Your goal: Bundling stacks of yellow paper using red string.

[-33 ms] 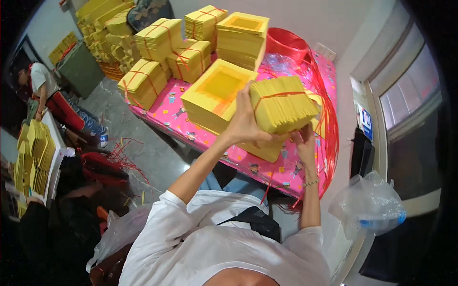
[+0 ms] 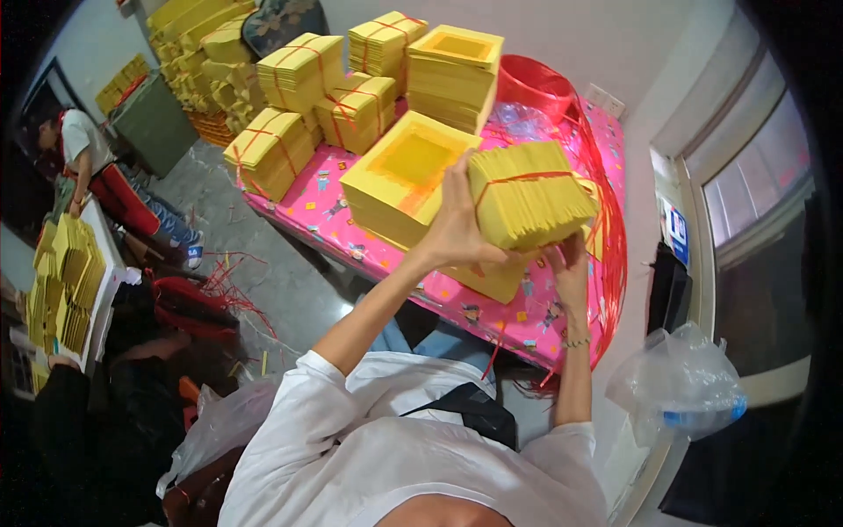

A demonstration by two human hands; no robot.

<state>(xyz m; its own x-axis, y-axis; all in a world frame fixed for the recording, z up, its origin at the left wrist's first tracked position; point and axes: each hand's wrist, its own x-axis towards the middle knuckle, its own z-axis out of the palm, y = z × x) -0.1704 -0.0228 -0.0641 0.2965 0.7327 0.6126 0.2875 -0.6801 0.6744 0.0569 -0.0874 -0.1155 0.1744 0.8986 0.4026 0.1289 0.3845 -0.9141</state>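
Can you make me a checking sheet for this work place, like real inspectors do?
Surface: pink patterned table.
Job's things: yellow bundle with a red tie, held up; large yellow stack on the table; tied bundles behind.
Clutter: red strips on the floor; clear plastic near the red tub.
Hands: left hand grips the bundle's left side; right hand at its lower right, fingers partly hidden.
Cables: nothing seen.
Surroundings: another person at a white table.
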